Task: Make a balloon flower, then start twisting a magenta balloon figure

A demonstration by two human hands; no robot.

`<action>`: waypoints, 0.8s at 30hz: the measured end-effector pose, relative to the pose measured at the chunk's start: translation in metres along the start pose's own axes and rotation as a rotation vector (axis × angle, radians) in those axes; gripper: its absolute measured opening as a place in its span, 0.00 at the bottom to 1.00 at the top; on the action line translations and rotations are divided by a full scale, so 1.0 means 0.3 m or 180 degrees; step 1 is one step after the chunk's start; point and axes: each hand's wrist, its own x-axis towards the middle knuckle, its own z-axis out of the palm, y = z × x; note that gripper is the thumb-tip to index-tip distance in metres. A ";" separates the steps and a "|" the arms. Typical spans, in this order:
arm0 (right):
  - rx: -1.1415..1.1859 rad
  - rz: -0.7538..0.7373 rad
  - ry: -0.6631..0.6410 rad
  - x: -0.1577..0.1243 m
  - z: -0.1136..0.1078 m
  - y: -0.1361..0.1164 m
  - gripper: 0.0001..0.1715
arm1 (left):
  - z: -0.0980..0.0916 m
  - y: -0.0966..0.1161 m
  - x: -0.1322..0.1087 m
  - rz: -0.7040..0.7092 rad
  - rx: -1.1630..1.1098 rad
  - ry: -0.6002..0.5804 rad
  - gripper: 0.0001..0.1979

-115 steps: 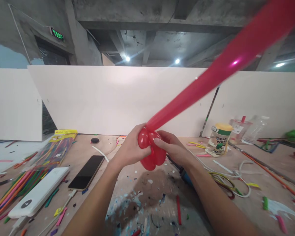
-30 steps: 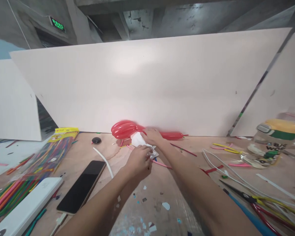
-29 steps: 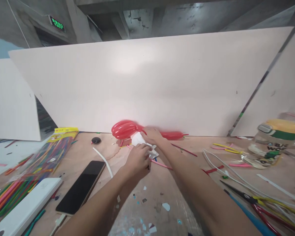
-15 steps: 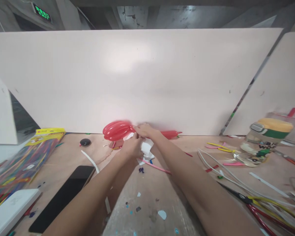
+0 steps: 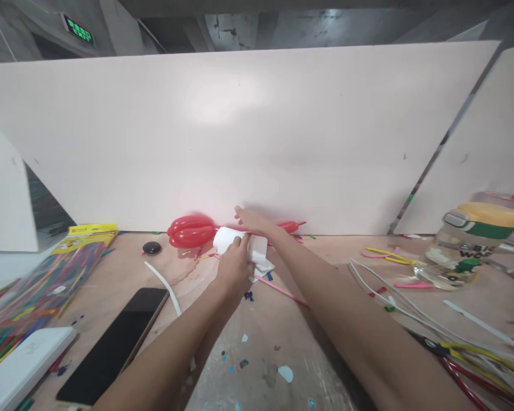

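Observation:
A red balloon (image 5: 191,233) lies along the foot of the white panel, with rounded bulges on its left and a slim tail to the right. My left hand (image 5: 232,267) is wrapped round a smooth white cylinder (image 5: 257,249) just in front of the balloon. Over the balloon's middle, my right hand (image 5: 253,221) reaches with its fingers stretched out to the left; its palm side is hidden. Crumpled white paper (image 5: 264,266) and a thin pink balloon (image 5: 282,292) are below the cylinder.
A black phone (image 5: 115,342), a white box-like device (image 5: 29,359) and a balloon packet (image 5: 81,251) lie left. To the right are a bottle (image 5: 458,245), scissors (image 5: 430,343) and a white cable (image 5: 394,297). The white panel (image 5: 282,142) stands upright behind.
My right hand's fingers have come off the balloon's narrow part and stretched out. The balloon has shifted left, and the white cylinder in my left hand shows more fully.

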 end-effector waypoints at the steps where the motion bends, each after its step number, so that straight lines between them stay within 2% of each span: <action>1: 0.0004 -0.0051 0.0096 -0.037 -0.017 -0.001 0.40 | -0.001 -0.003 0.004 0.0023 -0.0180 0.0007 0.36; 4: -0.0055 -0.0195 0.0239 -0.184 -0.065 0.007 0.33 | -0.020 -0.013 -0.009 0.0251 -0.0591 -0.0041 0.32; 7: -0.0225 -0.0260 0.0225 -0.346 -0.094 0.028 0.24 | -0.069 -0.013 -0.055 0.0552 -0.0636 -0.0207 0.18; 9: -0.0735 -0.0150 0.0024 -0.439 -0.101 0.053 0.20 | -0.108 -0.004 -0.091 0.0778 -0.0544 -0.0365 0.13; 11: -0.1190 0.0142 -0.0331 -0.517 -0.103 0.085 0.17 | -0.140 0.010 -0.119 0.0884 -0.0455 -0.0458 0.11; 13: -0.1424 0.0467 -0.0530 -0.581 -0.107 0.120 0.24 | -0.152 0.029 -0.135 0.0885 -0.0477 -0.0469 0.12; 15: -0.1538 0.0715 -0.0575 -0.635 -0.114 0.152 0.30 | -0.137 0.055 -0.138 0.0881 -0.0686 -0.0486 0.14; 16: -0.1574 0.0801 -0.0588 -0.659 -0.117 0.165 0.30 | -0.120 0.072 -0.137 0.0880 -0.0848 -0.0510 0.15; 20: -0.1553 0.0923 -0.0603 -0.730 -0.136 0.197 0.14 | -0.021 0.146 -0.134 0.0709 -0.1422 -0.0564 0.08; 22: -0.1481 0.0925 -0.0558 -0.752 -0.156 0.196 0.12 | 0.016 0.176 -0.135 0.0543 -0.1568 -0.0486 0.04; 24: -0.1396 0.0904 -0.0481 -0.767 -0.189 0.181 0.14 | 0.024 0.195 -0.128 0.0319 -0.1794 -0.0330 0.05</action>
